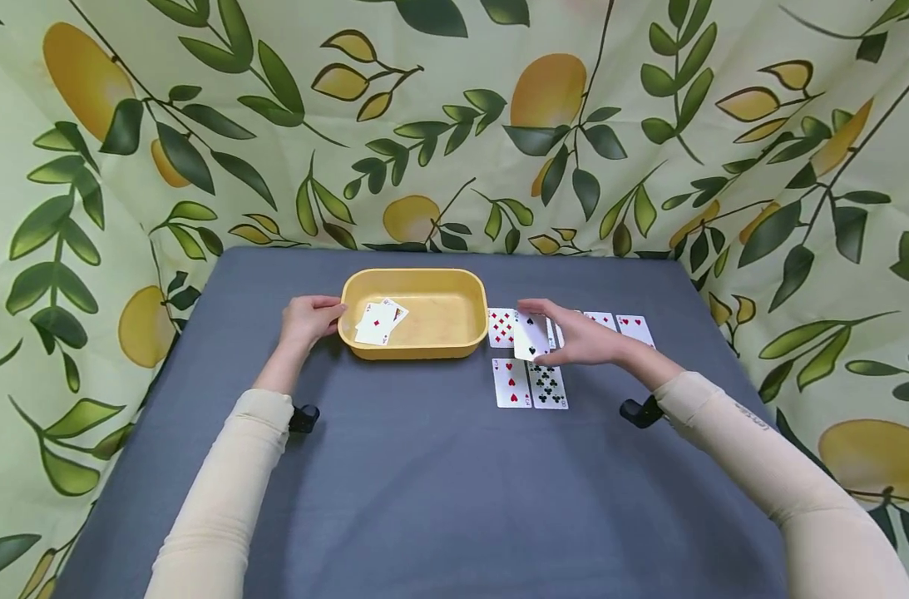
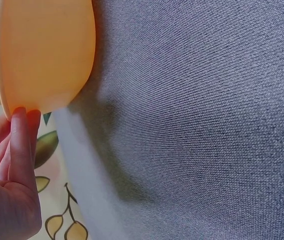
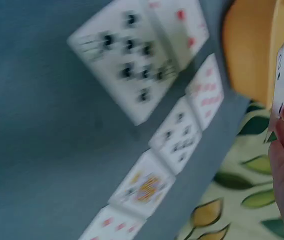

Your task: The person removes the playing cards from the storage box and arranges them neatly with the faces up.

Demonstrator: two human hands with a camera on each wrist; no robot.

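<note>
At the left end of a yellow plastic tub (image 1: 415, 353), my left hand (image 1: 309, 323) pinches the rim. The left wrist view shows its thumb and fingers on the tub's wall (image 2: 46, 55). Between thumb and fingers my right hand (image 1: 583, 337) holds a playing card (image 1: 531, 334), a two of spades, raised over the laid-out cards just right of the tub. In the right wrist view this card (image 3: 283, 75) is seen nearly edge-on. Inside the tub, an ace of diamonds (image 1: 375, 323) partly covers another card.
Face-up cards lie in two rows right of the tub. A red diamond card (image 1: 501, 328) and a heart card (image 1: 636, 329) belong to the back row, partly hidden by my right hand. In front lie a three of hearts (image 1: 511, 383) and a black club card (image 1: 548, 386).
</note>
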